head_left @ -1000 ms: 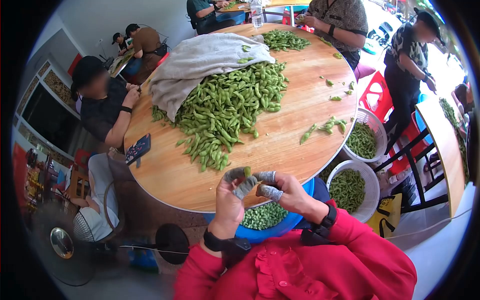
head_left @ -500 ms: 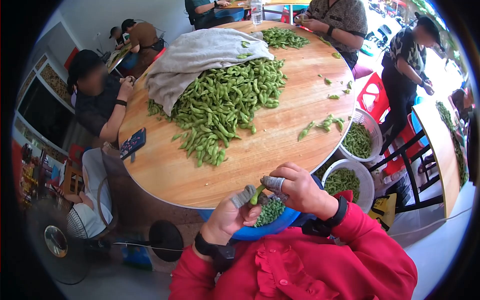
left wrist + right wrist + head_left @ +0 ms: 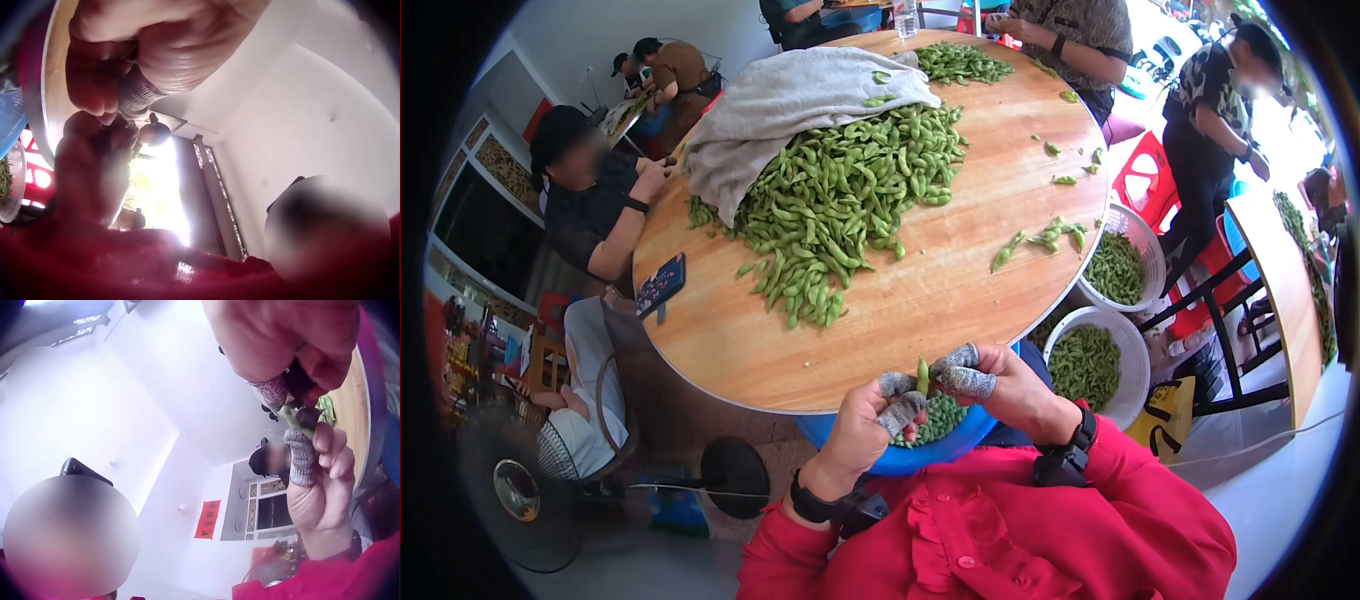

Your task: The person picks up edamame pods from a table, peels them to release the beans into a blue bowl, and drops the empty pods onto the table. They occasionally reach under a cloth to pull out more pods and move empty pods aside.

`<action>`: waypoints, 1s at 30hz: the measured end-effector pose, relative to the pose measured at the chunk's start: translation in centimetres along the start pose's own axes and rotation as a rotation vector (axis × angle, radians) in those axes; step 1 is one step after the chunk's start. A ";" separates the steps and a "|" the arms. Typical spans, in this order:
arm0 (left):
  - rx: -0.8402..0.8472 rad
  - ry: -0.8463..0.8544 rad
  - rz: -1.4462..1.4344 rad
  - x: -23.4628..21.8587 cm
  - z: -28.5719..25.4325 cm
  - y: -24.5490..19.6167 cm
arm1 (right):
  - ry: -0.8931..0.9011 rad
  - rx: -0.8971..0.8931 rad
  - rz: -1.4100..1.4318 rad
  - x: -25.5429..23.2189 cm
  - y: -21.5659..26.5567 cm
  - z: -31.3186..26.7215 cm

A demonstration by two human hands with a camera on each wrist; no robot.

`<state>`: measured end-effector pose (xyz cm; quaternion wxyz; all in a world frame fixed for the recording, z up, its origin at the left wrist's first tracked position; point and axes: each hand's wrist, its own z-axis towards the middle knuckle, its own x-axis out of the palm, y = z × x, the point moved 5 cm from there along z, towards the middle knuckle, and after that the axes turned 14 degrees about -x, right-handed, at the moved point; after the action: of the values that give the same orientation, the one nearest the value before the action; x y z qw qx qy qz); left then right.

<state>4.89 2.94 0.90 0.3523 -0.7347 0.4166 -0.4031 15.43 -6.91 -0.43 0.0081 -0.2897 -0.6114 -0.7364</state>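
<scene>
A single green pod is held upright over the blue bowl, apparently so that the shelled beans below are joined by whatever drops out. Its body is pinched between thumb and fingers of the left hand, with hardly any gap left; its side is met by the curled, nearly closed fingers of the right hand. Grey finger covers are worn, probably against rubbing. The pod heap is kept within reach on the table.

Red blouse, ruffled front
Round buttons, black wrist straps with boxy black units, grey knitted finger covers.
</scene>
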 end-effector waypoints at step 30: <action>-0.179 0.224 0.219 -0.1 0.1 -0.4 | 0.100 0.036 -0.013 1.7 0.6 -0.7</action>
<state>5.08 3.19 1.23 0.2785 -0.6638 0.5651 -0.4031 13.90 -7.11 0.82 0.0390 -0.2485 -0.6251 -0.7389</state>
